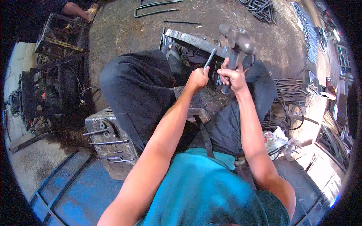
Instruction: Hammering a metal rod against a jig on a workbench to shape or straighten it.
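Metal rod (210, 58) and hammer (238, 40) fill hands (198, 79) (234, 78) (both curled).

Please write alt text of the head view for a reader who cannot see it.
A person's left hand holds a slim metal rod near a thick metal bar; the right hand grips a hammer alongside. Bent rods lie on the stained floor beyond.

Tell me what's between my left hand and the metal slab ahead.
A thin rod, gripped in your left hand, points toward the slab in the head view.
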Action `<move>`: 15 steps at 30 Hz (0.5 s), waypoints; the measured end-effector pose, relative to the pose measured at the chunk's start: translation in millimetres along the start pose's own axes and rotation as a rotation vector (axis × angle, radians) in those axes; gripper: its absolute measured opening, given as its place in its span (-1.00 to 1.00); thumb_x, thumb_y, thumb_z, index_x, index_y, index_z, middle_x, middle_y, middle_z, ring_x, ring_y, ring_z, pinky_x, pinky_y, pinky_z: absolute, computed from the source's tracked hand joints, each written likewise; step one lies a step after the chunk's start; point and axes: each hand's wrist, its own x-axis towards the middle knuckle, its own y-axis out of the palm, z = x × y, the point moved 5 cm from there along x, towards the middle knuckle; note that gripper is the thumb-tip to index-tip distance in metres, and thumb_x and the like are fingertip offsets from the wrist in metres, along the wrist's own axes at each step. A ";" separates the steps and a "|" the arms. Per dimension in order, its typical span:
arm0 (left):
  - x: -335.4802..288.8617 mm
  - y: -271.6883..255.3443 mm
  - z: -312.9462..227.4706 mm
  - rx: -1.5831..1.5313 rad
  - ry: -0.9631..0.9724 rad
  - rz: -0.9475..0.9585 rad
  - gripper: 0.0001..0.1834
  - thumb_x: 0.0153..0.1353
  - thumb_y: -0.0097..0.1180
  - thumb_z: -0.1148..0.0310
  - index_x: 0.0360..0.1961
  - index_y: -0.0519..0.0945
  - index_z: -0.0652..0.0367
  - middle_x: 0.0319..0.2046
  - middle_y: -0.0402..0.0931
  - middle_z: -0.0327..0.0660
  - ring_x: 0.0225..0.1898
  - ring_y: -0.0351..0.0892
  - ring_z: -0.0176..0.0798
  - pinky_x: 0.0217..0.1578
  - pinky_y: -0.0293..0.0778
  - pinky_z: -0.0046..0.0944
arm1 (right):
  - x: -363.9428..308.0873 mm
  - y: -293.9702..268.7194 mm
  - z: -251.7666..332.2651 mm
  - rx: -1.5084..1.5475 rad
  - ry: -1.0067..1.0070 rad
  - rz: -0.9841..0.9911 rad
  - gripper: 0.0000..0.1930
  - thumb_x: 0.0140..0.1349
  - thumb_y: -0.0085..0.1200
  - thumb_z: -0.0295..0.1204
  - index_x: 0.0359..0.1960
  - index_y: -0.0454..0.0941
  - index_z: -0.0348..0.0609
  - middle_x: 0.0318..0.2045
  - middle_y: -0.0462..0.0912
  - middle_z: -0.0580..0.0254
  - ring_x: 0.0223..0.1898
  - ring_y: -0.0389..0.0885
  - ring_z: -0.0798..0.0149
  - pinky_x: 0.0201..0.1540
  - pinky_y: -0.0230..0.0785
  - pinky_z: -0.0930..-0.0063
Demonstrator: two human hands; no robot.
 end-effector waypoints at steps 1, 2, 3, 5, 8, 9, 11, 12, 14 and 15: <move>0.7 -2.1 0.5 0.022 0.002 0.001 -0.38 0.37 -0.21 -0.03 -0.24 0.60 0.41 -0.19 0.50 0.36 -0.03 0.47 0.36 -0.01 0.39 0.16 | 1.7 -1.9 -7.7 -0.050 0.051 -0.025 -0.81 0.03 0.13 -0.61 -0.52 0.34 -0.10 -0.75 0.32 0.39 -0.83 0.27 0.48 -0.76 0.11 0.56; 3.8 -4.5 -2.7 0.045 0.008 0.007 -0.38 0.37 -0.21 -0.04 -0.24 0.60 0.42 -0.20 0.50 0.35 -0.03 0.47 0.36 0.00 0.38 0.16 | 5.3 -8.0 -18.6 -0.100 0.099 -0.056 -0.80 0.02 0.14 -0.62 -0.52 0.34 -0.10 -0.75 0.34 0.38 -0.83 0.27 0.48 -0.77 0.10 0.56; 1.8 -4.9 -2.5 0.042 -0.023 0.017 -0.37 0.37 -0.21 -0.04 -0.24 0.60 0.43 -0.19 0.50 0.35 -0.02 0.47 0.35 0.01 0.38 0.16 | 4.9 -16.7 -33.9 -0.128 0.212 -0.093 -0.80 0.00 0.15 -0.61 -0.52 0.34 -0.10 -0.74 0.36 0.35 -0.84 0.25 0.47 -0.78 0.09 0.54; 0.0 -5.8 -2.1 0.054 -0.032 0.010 -0.37 0.37 -0.21 -0.04 -0.23 0.60 0.43 -0.19 0.50 0.36 -0.02 0.47 0.35 0.02 0.38 0.15 | 3.2 -21.8 -47.9 -0.153 0.381 -0.150 -0.78 -0.06 0.16 -0.62 -0.54 0.33 -0.11 -0.77 0.31 0.38 -0.87 0.24 0.45 -0.82 0.04 0.52; 2.2 -3.7 3.7 0.019 -0.053 0.022 -0.36 0.37 -0.21 -0.06 -0.22 0.60 0.42 -0.16 0.49 0.37 0.00 0.47 0.34 0.02 0.39 0.13 | 3.3 -15.3 -49.3 -0.119 0.364 -0.120 -0.79 -0.03 0.14 -0.61 -0.56 0.32 -0.11 -0.78 0.30 0.38 -0.87 0.23 0.46 -0.82 0.04 0.53; 4.8 -1.6 5.6 -0.007 -0.061 0.023 -0.36 0.37 -0.21 -0.06 -0.21 0.60 0.42 -0.16 0.49 0.37 0.01 0.46 0.33 0.03 0.39 0.12 | 2.1 -12.1 -47.8 -0.095 0.328 -0.116 -0.79 -0.02 0.14 -0.60 -0.56 0.31 -0.11 -0.78 0.30 0.38 -0.87 0.23 0.46 -0.81 0.04 0.53; 3.3 -1.7 3.5 -0.018 -0.090 0.047 -0.33 0.38 -0.26 -0.08 -0.15 0.59 0.42 -0.13 0.49 0.36 0.04 0.45 0.33 0.04 0.38 0.10 | -1.8 -10.7 -43.0 -0.072 0.282 -0.103 -0.79 -0.02 0.14 -0.60 -0.56 0.31 -0.11 -0.78 0.30 0.38 -0.87 0.23 0.47 -0.81 0.05 0.53; 5.4 -0.4 5.2 -0.018 -0.091 0.053 -0.33 0.38 -0.26 -0.08 -0.15 0.59 0.42 -0.13 0.49 0.36 0.04 0.45 0.33 0.04 0.38 0.10 | -4.2 -9.3 -38.7 -0.050 0.235 -0.085 -0.79 -0.02 0.15 -0.59 -0.56 0.31 -0.11 -0.78 0.30 0.39 -0.86 0.23 0.47 -0.81 0.05 0.53; 9.7 4.8 15.1 -0.133 -0.155 0.132 -0.27 0.38 -0.31 -0.12 -0.12 0.57 0.46 -0.12 0.49 0.38 0.06 0.45 0.32 0.06 0.37 0.07 | -10.6 4.7 -12.6 -0.007 0.137 -0.038 -0.78 -0.01 0.15 -0.61 -0.56 0.31 -0.09 -0.77 0.30 0.39 -0.86 0.23 0.48 -0.80 0.06 0.53; 11.4 6.4 16.6 -0.137 -0.164 0.129 -0.27 0.38 -0.31 -0.12 -0.12 0.57 0.46 -0.12 0.49 0.38 0.06 0.45 0.32 0.06 0.37 0.07 | -11.0 4.3 -8.0 0.000 0.094 -0.007 -0.77 -0.01 0.15 -0.61 -0.57 0.30 -0.09 -0.77 0.30 0.40 -0.85 0.24 0.48 -0.80 0.06 0.53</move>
